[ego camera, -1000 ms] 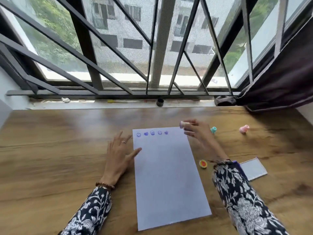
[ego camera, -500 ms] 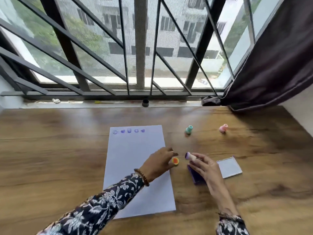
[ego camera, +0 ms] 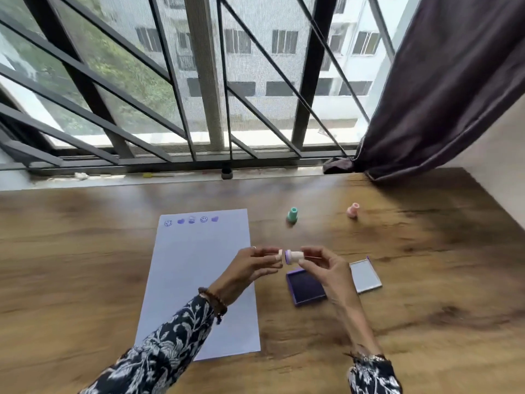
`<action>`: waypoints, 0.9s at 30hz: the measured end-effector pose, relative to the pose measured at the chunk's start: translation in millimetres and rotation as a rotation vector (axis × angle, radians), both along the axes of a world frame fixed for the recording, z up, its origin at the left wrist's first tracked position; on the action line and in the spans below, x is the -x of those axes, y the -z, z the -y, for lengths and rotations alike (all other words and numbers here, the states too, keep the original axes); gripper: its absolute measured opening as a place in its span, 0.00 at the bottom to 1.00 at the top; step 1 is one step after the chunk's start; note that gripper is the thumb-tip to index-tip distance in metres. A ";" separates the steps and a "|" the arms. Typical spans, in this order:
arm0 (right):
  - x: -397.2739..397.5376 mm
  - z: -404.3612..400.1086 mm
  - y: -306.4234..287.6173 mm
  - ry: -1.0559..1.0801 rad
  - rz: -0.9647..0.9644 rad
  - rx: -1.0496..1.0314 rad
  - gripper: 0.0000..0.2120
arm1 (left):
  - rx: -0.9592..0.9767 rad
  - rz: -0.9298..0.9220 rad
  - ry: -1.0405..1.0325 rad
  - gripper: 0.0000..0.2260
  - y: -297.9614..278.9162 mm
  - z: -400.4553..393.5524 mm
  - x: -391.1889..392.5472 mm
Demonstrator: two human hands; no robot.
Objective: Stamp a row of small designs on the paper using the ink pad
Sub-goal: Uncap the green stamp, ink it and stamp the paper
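Hands now raised together: right hand (ego camera: 326, 268) fingers clamped on stamp (ego camera: 294, 256), left hand (ego camera: 250, 265) pinching cap (ego camera: 280, 255); ink pad (ego camera: 306, 285) open.

Both hands, left hand (ego camera: 247, 265) and right hand (ego camera: 326, 268), hang mid-table, blocking the paper's (ego camera: 196, 280) right edge and the near side of the open ink pad (ego camera: 306, 287). Its lid (ego camera: 365, 275) lies just right. Green stamp (ego camera: 292, 214) and pink stamp (ego camera: 353, 209) stand farther back, well apart. Bare table (ego camera: 71, 265) opens wide at left, and at far right.
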State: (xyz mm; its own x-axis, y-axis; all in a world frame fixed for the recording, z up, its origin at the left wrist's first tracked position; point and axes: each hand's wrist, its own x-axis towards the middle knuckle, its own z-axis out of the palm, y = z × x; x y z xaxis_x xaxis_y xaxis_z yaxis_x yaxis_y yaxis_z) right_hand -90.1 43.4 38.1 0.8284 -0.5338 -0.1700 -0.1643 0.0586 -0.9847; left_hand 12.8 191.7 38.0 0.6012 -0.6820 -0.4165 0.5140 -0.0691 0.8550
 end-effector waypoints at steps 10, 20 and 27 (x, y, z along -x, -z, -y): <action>-4.7 13.4 -6.7 -0.021 0.038 0.136 0.16 | 0.002 0.051 0.022 0.07 -11.7 15.6 -8.8; -19.5 35.1 -2.7 0.045 0.000 0.111 0.09 | 0.135 -0.017 0.013 0.12 6.8 37.1 -14.9; -49.9 61.3 -8.3 0.039 -0.068 0.302 0.09 | 0.026 0.184 0.011 0.12 19.4 62.2 -37.1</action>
